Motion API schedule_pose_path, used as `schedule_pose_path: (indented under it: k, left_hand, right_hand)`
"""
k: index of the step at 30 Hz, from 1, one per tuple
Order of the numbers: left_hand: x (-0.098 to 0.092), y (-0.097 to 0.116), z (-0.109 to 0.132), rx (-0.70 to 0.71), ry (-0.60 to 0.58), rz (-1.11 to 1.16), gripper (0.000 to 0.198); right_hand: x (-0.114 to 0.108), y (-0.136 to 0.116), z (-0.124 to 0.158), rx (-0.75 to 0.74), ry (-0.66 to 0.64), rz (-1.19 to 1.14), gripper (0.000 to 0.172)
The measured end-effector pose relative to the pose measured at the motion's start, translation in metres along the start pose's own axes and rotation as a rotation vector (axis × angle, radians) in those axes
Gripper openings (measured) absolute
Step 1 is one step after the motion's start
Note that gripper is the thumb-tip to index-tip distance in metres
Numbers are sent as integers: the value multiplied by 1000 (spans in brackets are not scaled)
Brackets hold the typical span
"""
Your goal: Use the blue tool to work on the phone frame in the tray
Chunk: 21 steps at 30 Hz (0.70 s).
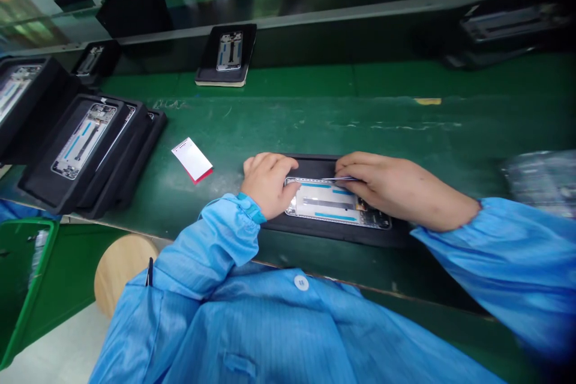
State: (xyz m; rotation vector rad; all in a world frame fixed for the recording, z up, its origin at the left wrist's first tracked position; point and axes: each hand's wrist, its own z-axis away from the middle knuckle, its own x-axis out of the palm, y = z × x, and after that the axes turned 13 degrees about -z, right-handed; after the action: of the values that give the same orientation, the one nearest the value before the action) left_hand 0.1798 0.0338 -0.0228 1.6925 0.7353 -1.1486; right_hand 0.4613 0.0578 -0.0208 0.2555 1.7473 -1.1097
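"What's on your left?"

"Stacked black trays (49,156), then a white notepad (193,158). Next, your left hand (269,186) spreads its thumb from the fingers, thumb on one end of the phone frame (333,202)."

"Where does that lie?"

"Flat on another tray (315,166), between your hands. Your right hand (391,185) pinches a thin piece (345,179) over the far edge."

Phone frame (330,201) partly hidden by right grip (390,183), green bin (45,259) cut off, upper-right tray (488,55) blurred
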Motion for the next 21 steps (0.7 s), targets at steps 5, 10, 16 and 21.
schedule_pose_path:
  k: [5,10,16,21]
  left_hand:
    - [0,0,0,7,1,-13,30]
    - [1,0,1,17,2,-27,28]
    - [2,1,0,20,0,-48,28]
    - [2,0,1,24,1,-51,29]
  right_hand:
    - [6,5,8,32,95,-107,35]
    - [4,-1,26,24,149,-109,30]
    - [13,-2,40,-30,148,97,34]
    - [21,1,47,-56,165,210,37]
